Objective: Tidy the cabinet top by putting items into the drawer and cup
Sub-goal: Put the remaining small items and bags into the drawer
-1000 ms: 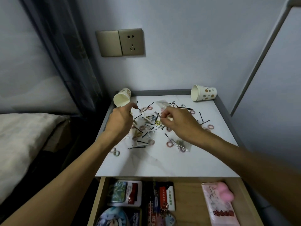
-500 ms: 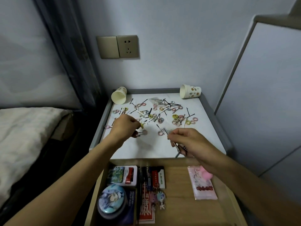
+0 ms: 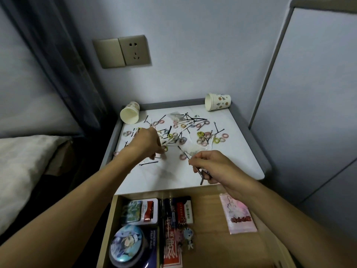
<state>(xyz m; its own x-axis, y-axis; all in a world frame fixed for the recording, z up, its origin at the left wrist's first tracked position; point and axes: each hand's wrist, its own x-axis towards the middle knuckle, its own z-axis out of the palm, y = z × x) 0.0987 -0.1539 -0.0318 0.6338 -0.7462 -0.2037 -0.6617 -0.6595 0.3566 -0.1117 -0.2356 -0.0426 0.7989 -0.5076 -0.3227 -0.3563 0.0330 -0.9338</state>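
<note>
Nearest, the drawer [image 3: 208, 238] stands pulled open under the front edge of the cabinet top [image 3: 231, 167], a round tin [image 3: 125, 242] at its front left and a pink packet [image 3: 239, 215] on its right. The bare wood between them is likely the room meant for what comes off the top. Just over that front edge, right of centre, the right hand [image 3: 214, 167] pinches a small bundle of dark pins [image 3: 200, 174] between thumb and fingertips, their ends pointing down toward the drawer; gathering several before unloading would save trips. Further in, left of centre, the left hand [image 3: 146, 142] reaches knuckles-up into the scatter, fingers curled down among the coloured ties [image 3: 201, 134]. Whether they have closed on one cannot be told, since the back of the hand hides the tips. More ties and loose pins [image 3: 148, 163] lie strewn across the middle and back, so most of the job appears ahead. At the back corners the left cup [image 3: 130, 113] and right cup [image 3: 218, 102] lie tipped on their sides; either would probably need standing up before taking anything. Beyond, a socket [image 3: 135, 50] sits on the wall.
</note>
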